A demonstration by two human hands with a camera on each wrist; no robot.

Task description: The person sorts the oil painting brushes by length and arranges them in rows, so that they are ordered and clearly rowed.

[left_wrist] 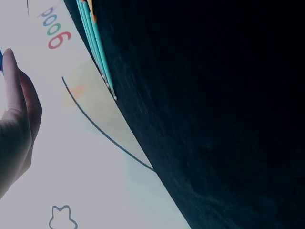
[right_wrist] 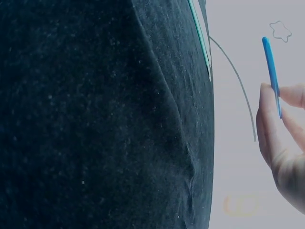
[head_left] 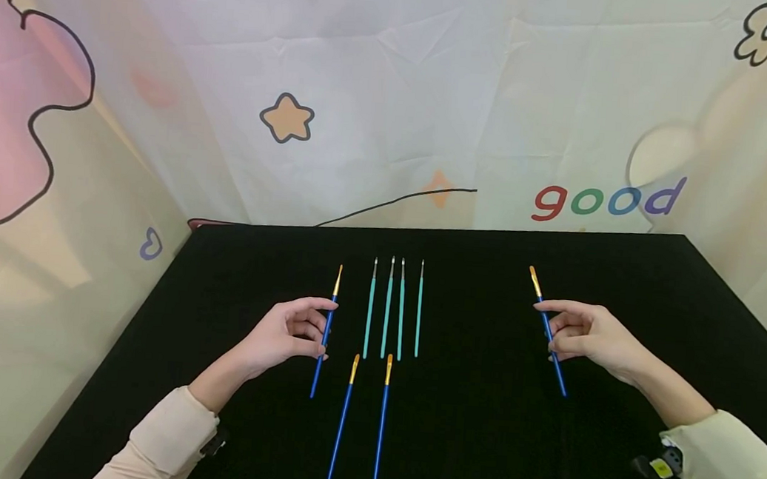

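In the head view my left hand [head_left: 290, 331] pinches a blue paintbrush [head_left: 328, 323] between thumb and fingers, its bristles pointing away from me. Off to the right, my right hand [head_left: 593, 334] grips another blue paintbrush [head_left: 556, 367] by the handle, tilted with its tip up and left. The right wrist view shows the handle [right_wrist: 270, 64] of that brush between the fingertips. Between the hands lie several thin teal paintbrushes [head_left: 387, 321] side by side. Nearer to me are two more blue paintbrushes, a left one [head_left: 341, 429] and a right one [head_left: 381, 432].
A black cloth covers the table [head_left: 476, 439]. Behind it hangs a pale printed curtain [head_left: 394, 84] with a star, a flower and the word "good". Dark devices sit at both wrists, one [head_left: 668, 463] by the right sleeve.
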